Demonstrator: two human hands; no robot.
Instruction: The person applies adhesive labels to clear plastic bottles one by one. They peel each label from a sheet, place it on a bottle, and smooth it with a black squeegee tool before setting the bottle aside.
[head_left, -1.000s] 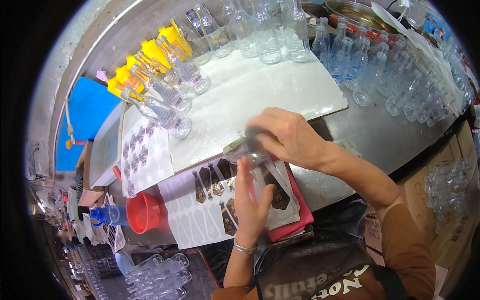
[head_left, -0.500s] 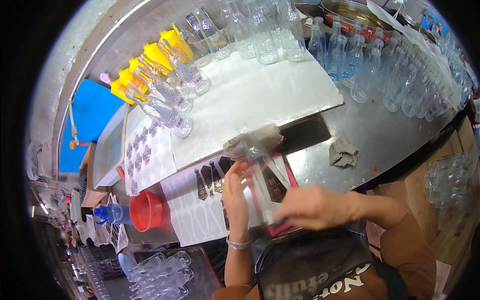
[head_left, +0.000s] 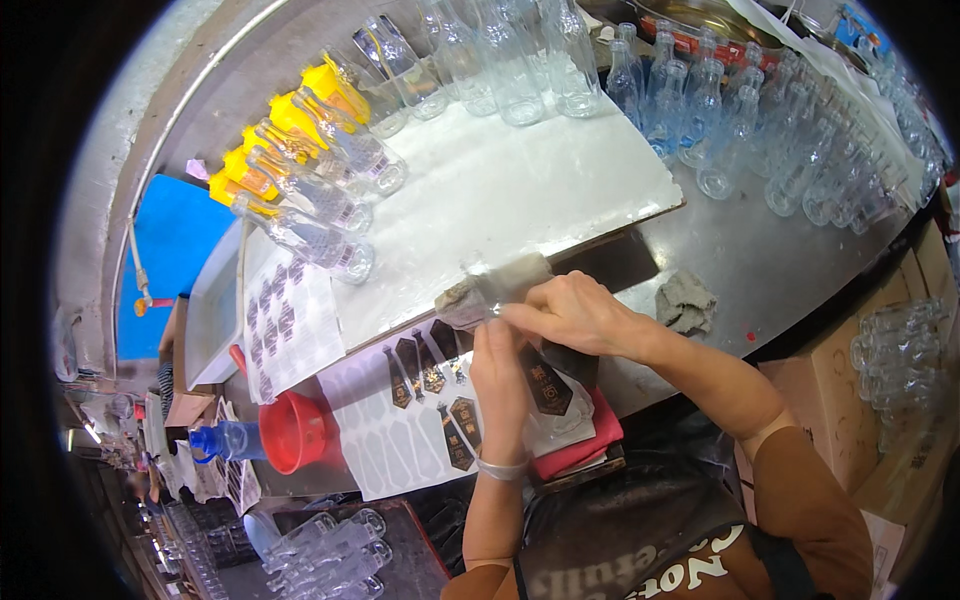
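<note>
A clear glass bottle (head_left: 560, 428) lies tilted in front of me, its base toward me and a dark tie-shaped decal (head_left: 546, 386) on its body. My left hand (head_left: 497, 375) grips it from the left side, fingers closed near the neck. From the right, my right hand (head_left: 583, 313) bends over the neck with its fingertips pinched beside the left ones. Both hands partly cover the neck, which points toward a rolled beige cloth (head_left: 460, 303) at the board's edge. Left of my hands is a sheet (head_left: 385, 450) with several dark decals and bare tie-shaped outlines.
Several clear bottles (head_left: 515, 90) stand along the white board (head_left: 500, 190); others lean by yellow containers (head_left: 305, 115). More bottles (head_left: 710, 110) crowd the metal table at right. A crumpled cloth (head_left: 685, 303), red bowl (head_left: 292, 432), and pink cloth (head_left: 580, 440) lie around me.
My right hand has moved up from the bottle's base end to its neck, joining the left hand there. The left hand has shifted slightly right and its fingers have closed in.
</note>
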